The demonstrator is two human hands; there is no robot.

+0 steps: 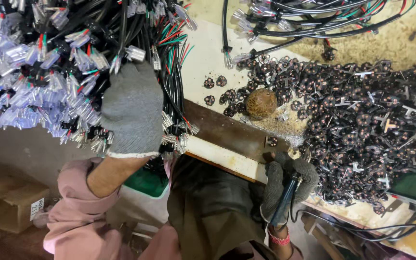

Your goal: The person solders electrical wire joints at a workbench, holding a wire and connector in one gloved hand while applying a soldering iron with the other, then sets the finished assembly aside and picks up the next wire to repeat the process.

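Grey-gloved, our left hand (pixel 132 110) clenches the wire bundle (pixel 73 58) hanging beyond the surface's (pixel 208 58) left edge. Our right hand (pixel 287 185) grips a dark-handled tool (pixel 283 202) at the near edge, nearer the heap of small metal parts (pixel 362 125).

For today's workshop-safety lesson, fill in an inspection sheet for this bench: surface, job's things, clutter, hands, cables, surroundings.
Surface: pale, worn bench top with a dark metal strip along its edge.
Job's things: hanging wire bundle with clear connectors; blue-handled tool.
Clutter: heap of small dark metal parts; brown round lump.
Hands: left hand, grey-gloved, pressed into the bundle; right hand, gloved, gripping the tool.
Cables: more wire sets on the bench; the tool's black cord trails right.
Surroundings: cardboard box on the floor.
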